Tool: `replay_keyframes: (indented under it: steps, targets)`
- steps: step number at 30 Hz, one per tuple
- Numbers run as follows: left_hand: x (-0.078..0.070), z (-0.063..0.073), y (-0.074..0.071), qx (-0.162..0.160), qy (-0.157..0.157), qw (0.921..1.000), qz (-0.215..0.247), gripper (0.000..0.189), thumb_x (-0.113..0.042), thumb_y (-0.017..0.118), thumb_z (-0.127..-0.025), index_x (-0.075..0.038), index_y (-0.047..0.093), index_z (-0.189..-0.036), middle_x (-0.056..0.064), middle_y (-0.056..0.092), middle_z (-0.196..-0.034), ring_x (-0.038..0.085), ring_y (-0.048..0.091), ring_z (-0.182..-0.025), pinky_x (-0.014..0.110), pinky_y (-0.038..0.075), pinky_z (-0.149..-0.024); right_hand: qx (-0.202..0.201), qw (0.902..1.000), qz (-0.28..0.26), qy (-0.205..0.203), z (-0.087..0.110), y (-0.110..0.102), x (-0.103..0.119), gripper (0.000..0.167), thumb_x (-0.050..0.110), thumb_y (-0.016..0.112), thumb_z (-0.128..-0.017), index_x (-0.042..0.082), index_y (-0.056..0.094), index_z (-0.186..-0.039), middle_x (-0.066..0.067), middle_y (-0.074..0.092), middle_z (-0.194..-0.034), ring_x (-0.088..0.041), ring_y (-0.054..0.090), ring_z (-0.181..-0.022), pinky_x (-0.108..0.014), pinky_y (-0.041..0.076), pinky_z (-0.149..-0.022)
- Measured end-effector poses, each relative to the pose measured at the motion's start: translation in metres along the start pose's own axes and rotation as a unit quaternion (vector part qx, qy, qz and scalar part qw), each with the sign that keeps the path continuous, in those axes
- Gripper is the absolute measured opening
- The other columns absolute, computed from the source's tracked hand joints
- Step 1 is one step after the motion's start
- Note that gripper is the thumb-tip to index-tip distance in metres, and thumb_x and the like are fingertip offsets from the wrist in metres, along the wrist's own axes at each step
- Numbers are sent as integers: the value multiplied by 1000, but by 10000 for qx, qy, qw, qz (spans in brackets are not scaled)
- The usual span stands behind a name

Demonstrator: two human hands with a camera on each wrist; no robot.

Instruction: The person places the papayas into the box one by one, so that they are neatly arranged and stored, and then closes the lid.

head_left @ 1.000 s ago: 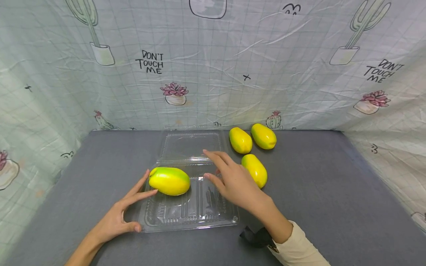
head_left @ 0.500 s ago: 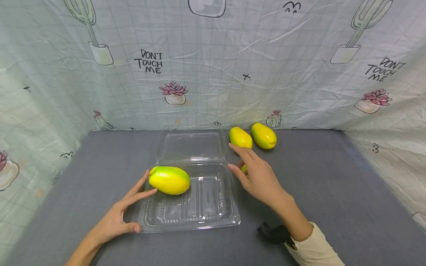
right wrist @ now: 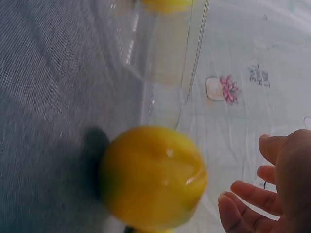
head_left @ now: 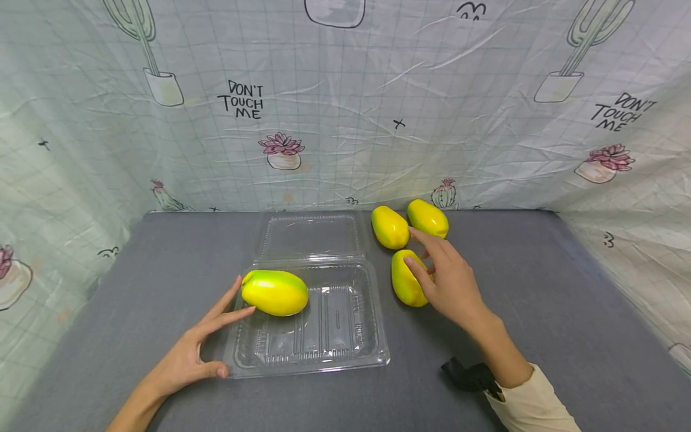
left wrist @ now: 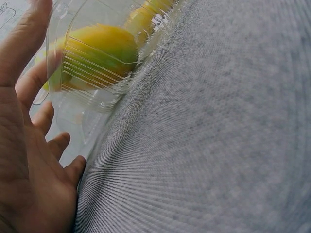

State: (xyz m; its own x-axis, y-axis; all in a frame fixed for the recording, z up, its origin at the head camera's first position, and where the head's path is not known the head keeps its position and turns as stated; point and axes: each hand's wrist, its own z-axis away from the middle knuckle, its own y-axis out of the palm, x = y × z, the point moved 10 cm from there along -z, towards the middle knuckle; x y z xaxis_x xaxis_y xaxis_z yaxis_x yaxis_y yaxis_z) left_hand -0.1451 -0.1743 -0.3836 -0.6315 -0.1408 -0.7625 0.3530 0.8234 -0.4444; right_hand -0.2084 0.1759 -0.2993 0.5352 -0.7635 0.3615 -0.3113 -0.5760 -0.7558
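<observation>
A yellow-green mango (head_left: 275, 293) lies on its side in the left part of a clear plastic clamshell box (head_left: 345, 354), whose lid (head_left: 310, 235) is folded back flat behind it. My left hand (head_left: 186, 354) rests at the box's left side with fingers spread, fingertips right at the rim beside the mango; the left wrist view shows this mango (left wrist: 99, 56) through the box wall. Over a second mango (head_left: 406, 282), right of the box, hovers my right hand (head_left: 453, 285), its fingers relaxed. The right wrist view has the hand (right wrist: 272, 189) apart from that mango (right wrist: 153, 177).
Two more mangoes, one (head_left: 390, 228) near the lid and one (head_left: 428, 217) farther right, lie at the back of the grey table (head_left: 540, 300). A printed curtain (head_left: 345, 120) hangs behind them and along the sides. A black strap (head_left: 469, 378) is at my right wrist.
My right hand has moved right, from above the box to over the nearest loose mango, with nothing in it. The left hand and the mango in the box have stayed put.
</observation>
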Motion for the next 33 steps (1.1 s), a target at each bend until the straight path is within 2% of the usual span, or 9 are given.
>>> replay_keyframes:
  steps: [7,13,18,23,28,33]
  targets:
    - [0,0,1,3,-21,10000,-11,80,-48,71,-82,4,46,-138,27,5,-155,38,5,-143,19,13,-110,-170,9997,-20,175,4,-8,-20,51,15,69,-89,9,50,-136,-9,59,-114,-20,58,-67,-33,49,-54]
    - [1,-1,1,14,-97,9999,-47,81,-49,71,-82,2,46,-138,26,5,-156,38,5,-144,18,13,-109,71,9988,43,476,12,-2,-32,49,23,66,-92,9,49,-136,-9,58,-107,-20,60,-67,-36,49,-54]
    - [1,0,1,7,-53,10000,-53,81,-49,72,-81,3,46,-138,27,5,-155,38,5,-143,19,12,-110,575,9925,150,1064,20,13,-46,55,41,57,-95,13,44,-141,-11,56,-118,-24,63,-77,-41,49,-56]
    - [1,0,-1,19,-79,9999,-60,81,-49,72,-81,3,46,-138,26,5,-156,38,5,-144,19,13,-110,995,9828,222,1538,26,28,-54,67,54,51,-94,16,37,-147,-11,51,-132,-29,61,-96,-54,47,-67]
    - [1,0,-1,31,-105,9999,-23,80,-46,72,-81,3,46,-138,26,5,-156,38,4,-144,19,13,-110,1215,9788,262,1625,30,36,-56,71,58,51,-92,21,32,-150,-11,46,-141,-35,56,-109,-64,43,-76]
    - [1,-1,-1,50,-107,9999,-3,80,-46,73,-81,3,46,-138,26,5,-156,38,4,-144,19,13,-110,1327,9773,208,1640,31,40,-58,72,58,52,-92,24,31,-151,-11,48,-140,-38,50,-119,-66,40,-83]
